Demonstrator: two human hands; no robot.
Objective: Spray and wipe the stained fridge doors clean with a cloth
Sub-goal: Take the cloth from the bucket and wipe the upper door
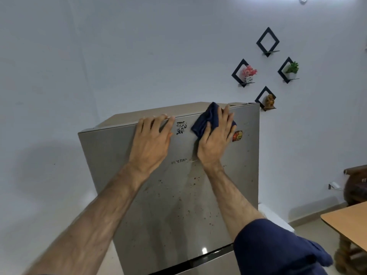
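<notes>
A grey steel fridge stands in front of me; its upper door (178,205) is speckled with small dark red stains below the brand lettering. My right hand (215,135) presses a dark blue cloth (206,120) flat against the door near its top edge, fingers spread over the cloth. My left hand (153,137) rests on the door with its fingertips hooked over the top edge. A black sticker (181,128) sits between my hands and a red-and-yellow sticker (237,135) lies just right of the cloth. No spray bottle is in view.
The gap above the lower door (208,261) shows at the bottom. Black diamond wall shelves (267,42) with small plants and a figurine hang to the right. A wooden table (349,225) and a dark wooden chair (355,187) stand at the right edge.
</notes>
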